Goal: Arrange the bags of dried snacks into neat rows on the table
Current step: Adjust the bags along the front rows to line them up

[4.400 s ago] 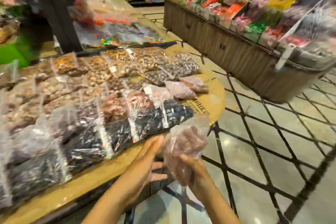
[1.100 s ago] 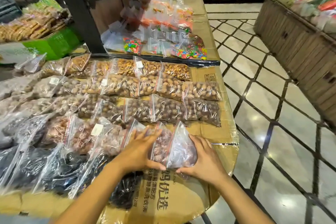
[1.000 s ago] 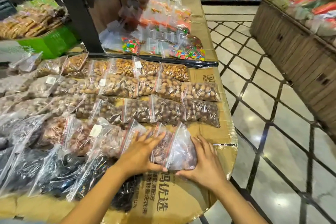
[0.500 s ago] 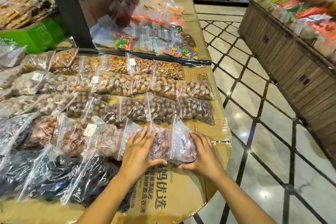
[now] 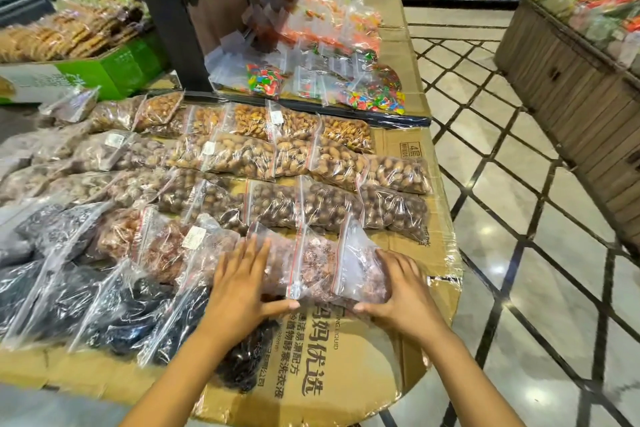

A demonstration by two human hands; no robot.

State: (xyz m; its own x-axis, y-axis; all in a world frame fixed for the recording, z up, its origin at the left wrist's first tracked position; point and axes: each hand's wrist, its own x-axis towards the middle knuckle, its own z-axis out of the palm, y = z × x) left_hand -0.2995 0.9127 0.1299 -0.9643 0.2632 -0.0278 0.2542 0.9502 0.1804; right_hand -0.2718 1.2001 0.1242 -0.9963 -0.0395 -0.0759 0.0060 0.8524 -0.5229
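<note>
both hands flat against the end of the near row of snack bags

our left hand (image 5: 242, 284) lies palm down on the pinkish bags, fingers straight and together, thumb spread along their near edge. our right hand (image 5: 398, 291) presses the outer side of the end bag (image 5: 360, 263), fingers extended, thumb tucked at its near corner, gripping nothing. that bag sits last in its row, overlapping its neighbour (image 5: 311, 263), with bare cardboard table (image 5: 346, 374) nearer to us and to its right as far as the rounded edge. dark bags (image 5: 104, 305) lie to the left; beyond run rows of brown nut bags (image 5: 311, 204), then candy bags (image 5: 363, 94). tiled floor (image 5: 519, 218) lies open on the right.
</note>
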